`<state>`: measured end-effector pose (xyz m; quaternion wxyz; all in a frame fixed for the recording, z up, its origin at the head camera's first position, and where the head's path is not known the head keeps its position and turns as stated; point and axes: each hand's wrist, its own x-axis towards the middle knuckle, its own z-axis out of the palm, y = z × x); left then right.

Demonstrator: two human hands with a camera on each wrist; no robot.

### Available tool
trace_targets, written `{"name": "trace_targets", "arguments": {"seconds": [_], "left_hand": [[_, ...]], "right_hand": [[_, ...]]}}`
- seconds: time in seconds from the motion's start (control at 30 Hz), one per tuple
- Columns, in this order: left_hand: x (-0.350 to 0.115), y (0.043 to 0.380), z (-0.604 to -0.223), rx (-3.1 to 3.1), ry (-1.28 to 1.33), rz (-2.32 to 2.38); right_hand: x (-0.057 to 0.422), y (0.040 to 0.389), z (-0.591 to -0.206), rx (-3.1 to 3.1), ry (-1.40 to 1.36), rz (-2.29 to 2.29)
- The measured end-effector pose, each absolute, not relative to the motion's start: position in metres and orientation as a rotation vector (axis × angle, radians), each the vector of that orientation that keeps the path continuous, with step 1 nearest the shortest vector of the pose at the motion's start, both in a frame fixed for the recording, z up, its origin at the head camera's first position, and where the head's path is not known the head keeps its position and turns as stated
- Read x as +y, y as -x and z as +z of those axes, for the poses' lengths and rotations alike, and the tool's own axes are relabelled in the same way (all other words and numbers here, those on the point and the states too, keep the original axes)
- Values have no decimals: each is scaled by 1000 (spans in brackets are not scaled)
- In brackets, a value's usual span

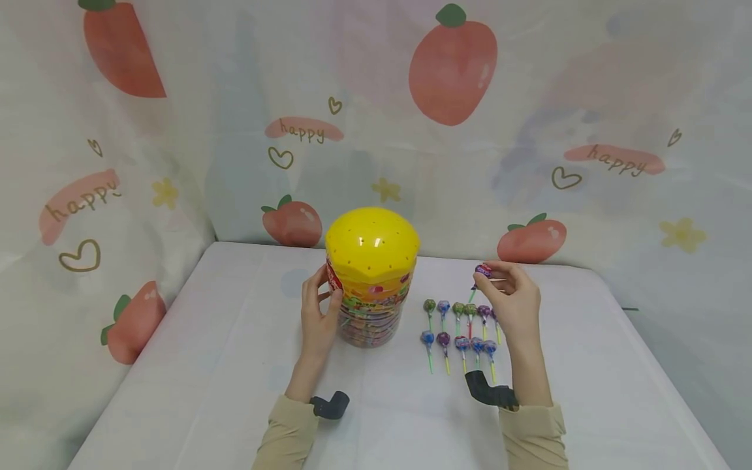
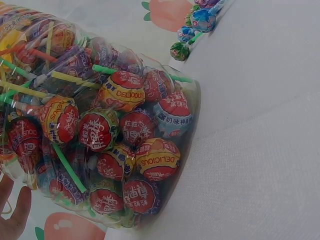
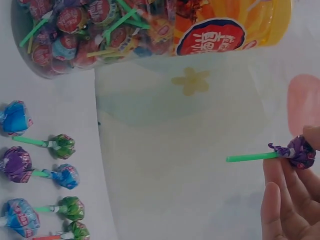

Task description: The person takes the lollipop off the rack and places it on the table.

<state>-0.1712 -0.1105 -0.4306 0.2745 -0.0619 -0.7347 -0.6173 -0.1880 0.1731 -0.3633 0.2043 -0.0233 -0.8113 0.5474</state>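
Observation:
A clear plastic jar [image 2: 125,150] full of wrapped lollipops, with a domed yellow lid [image 1: 373,241], stands upright on the table. My left hand [image 1: 320,316] holds the jar's left side, thumb toward the front and fingers bent along the wall. Over the far right of the table, my right hand [image 1: 517,303] pinches a purple-wrapped lollipop [image 3: 300,152] by its head. Its green stick points away from the fingers. Below that hand, several lollipops lie in two rows, including a green one [image 1: 430,305] and a blue one [image 1: 427,337]. The right hand partly covers the back row's right end.
A white cloth covers the table [image 1: 235,365]. Behind it hangs a pale curtain [image 1: 364,78] printed with fruit, hearts and the word "happy". A black mount sits at each wrist, one [image 1: 331,405] by the left sleeve and another [image 1: 487,390] by the right.

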Motion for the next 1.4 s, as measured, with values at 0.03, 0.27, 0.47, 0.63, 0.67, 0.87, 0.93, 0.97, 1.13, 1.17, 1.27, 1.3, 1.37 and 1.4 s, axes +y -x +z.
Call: {"name": "trace_targets", "arguments": {"seconds": [0.03, 0.27, 0.47, 0.63, 0.67, 0.87, 0.93, 0.97, 1.13, 1.17, 1.27, 1.3, 1.37, 1.4], "left_hand": [[-111, 171, -431, -1977, 166, -1662], [-110, 172, -430, -1983, 170, -1668], [-109, 172, -429, -1976, 180, -1659], [-108, 172, -428, -1965, 176, -1654], [-108, 172, -428, -1965, 175, -1656], [-108, 172, -428, -1956, 172, -1659], [-108, 172, -428, -1958, 167, -1660], [-108, 172, -428, -1960, 166, -1660], [-109, 172, -428, -1975, 163, -1656], [-109, 172, -429, -1975, 165, -1655], [-109, 171, -429, -1968, 168, -1652], [-109, 171, -429, -1965, 170, -1650], [-109, 170, -429, -1957, 169, -1650], [-109, 170, -429, -1953, 168, -1649]], "right_hand": [[174, 187, -366, -2265, 78, 1528], [186, 182, -389, -2270, 209, 1538], [197, 176, -407, -2339, 369, 1497], [204, 172, -418, -2388, 433, 1459], [205, 171, -420, -2400, 443, 1444], [212, 170, -430, -2444, 489, 1378], [215, 170, -432, -2447, 492, 1376], [216, 170, -434, -2448, 490, 1381], [223, 167, -444, -2483, 503, 1362], [225, 166, -446, -2494, 510, 1348], [230, 165, -454, -2524, 537, 1318], [232, 165, -457, -2535, 543, 1313], [235, 165, -461, -2550, 556, 1297], [236, 166, -463, -2557, 562, 1297]]}}
